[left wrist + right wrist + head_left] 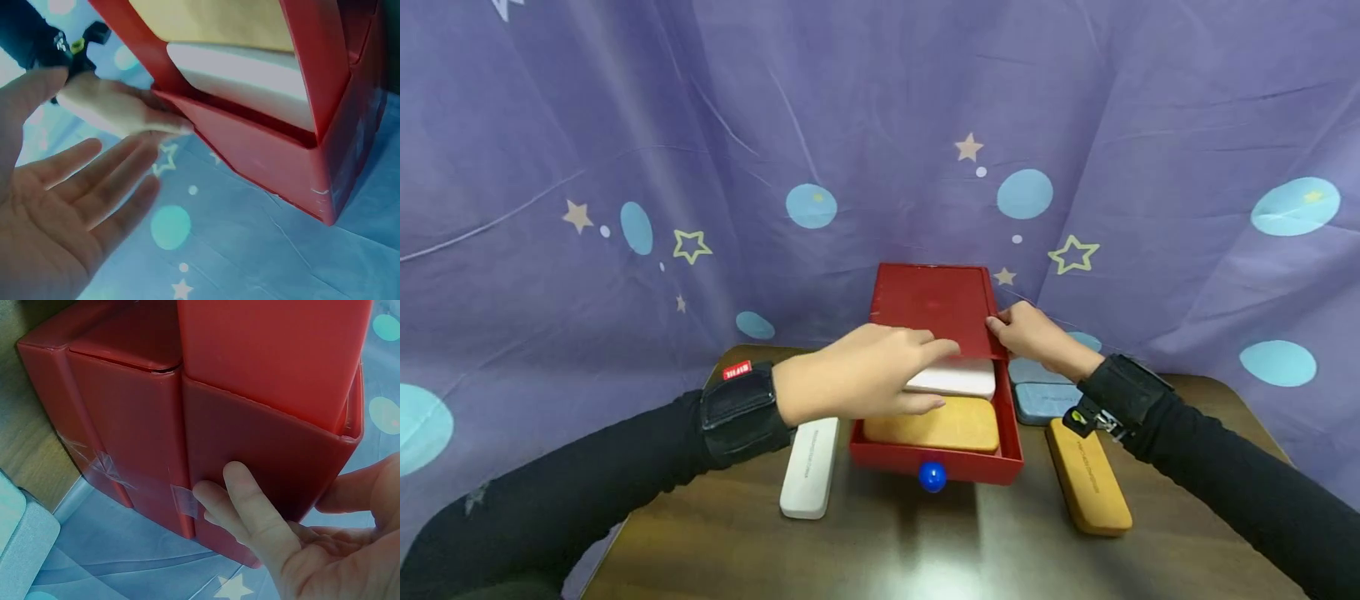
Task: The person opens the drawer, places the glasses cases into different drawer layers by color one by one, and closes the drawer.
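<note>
Red drawer box [936,304]: my right hand [1033,337] grips its front right corner, fingers [250,506] on the side wall, thumb round the edge. Left hand [857,375] is flat and relaxed over the pulled-out tray [1011,442], holding nothing. Under the left fingers: white case [955,377], tan case [936,425]. Blue knob [932,477] nearer me. Outside the tray: white case [808,467] left, tan case [1088,475] and grey-blue cases [1045,398] right. Case lettering is unreadable.

Both arms wore long black sleeves [587,450] reaching to the wrists. Each wrist carried a broad black strap: the left strap [741,410] bore a small red tag with white lettering, and the right strap [1123,390] held a small metal mount with a yellow-green spot.
</note>
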A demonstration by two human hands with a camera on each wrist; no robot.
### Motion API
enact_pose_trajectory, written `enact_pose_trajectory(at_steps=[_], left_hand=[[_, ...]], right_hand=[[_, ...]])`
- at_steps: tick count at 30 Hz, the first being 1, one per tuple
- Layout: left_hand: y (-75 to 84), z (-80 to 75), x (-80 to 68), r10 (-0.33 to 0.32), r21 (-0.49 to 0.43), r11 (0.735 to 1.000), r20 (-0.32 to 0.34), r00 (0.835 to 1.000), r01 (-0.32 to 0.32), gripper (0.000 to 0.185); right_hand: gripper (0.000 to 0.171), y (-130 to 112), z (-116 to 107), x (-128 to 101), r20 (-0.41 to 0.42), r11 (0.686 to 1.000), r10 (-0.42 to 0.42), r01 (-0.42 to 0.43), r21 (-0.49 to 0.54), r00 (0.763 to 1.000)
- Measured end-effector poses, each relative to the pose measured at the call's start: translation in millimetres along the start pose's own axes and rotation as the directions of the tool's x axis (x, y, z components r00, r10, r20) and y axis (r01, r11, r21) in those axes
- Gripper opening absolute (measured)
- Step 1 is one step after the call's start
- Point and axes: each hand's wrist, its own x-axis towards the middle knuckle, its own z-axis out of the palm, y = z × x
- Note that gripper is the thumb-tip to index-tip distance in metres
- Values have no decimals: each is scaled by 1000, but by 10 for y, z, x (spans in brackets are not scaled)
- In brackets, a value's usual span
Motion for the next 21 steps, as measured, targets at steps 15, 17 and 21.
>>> enact_pose_trajectory(at_steps=[15,17,21], left_hand=[[447,567,-275,523,528,785,-282,804,-325,38],[457,615,-298,565,614,721,-251,786,-322,34],[452,690,-328,626,724,600,-162,763,-339,34]], right_hand=[[42,29,33,-28,-23,1000,-14,14,3,1000],[41,33,31,-23,-29,1000,-14,14,-2,999],[42,39,19,-15,-36,1000,-18,18,-10,999]])
